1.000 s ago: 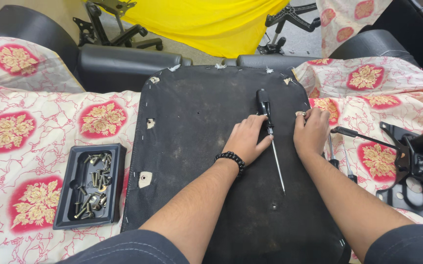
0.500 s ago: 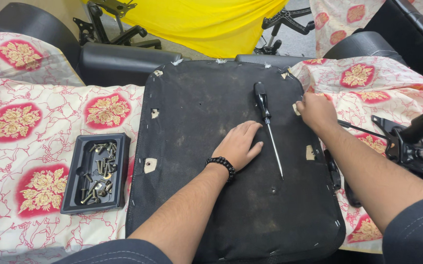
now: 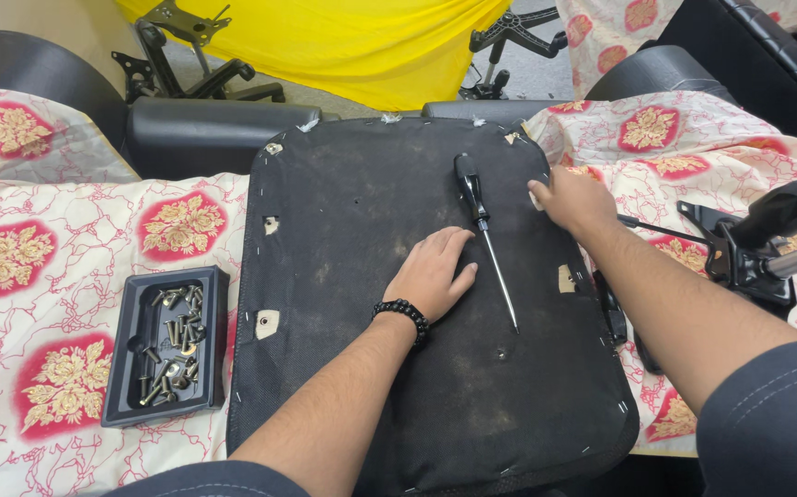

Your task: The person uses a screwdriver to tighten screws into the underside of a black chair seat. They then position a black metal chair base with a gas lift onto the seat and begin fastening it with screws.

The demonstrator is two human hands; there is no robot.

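Right hand (image 3: 571, 198) has slid to the seat base (image 3: 371, 184) edge, fingers hidden; left hand (image 3: 433, 271) rests flat, released, beside the screwdriver (image 3: 483, 230).

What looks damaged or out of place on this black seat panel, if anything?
The fabric on the black seat panel is torn open in small patches: two along its left side, one near the right edge, showing pale material beneath. White fluff sticks out along the top edge. A screwdriver lies loose between the left hand and right hand.
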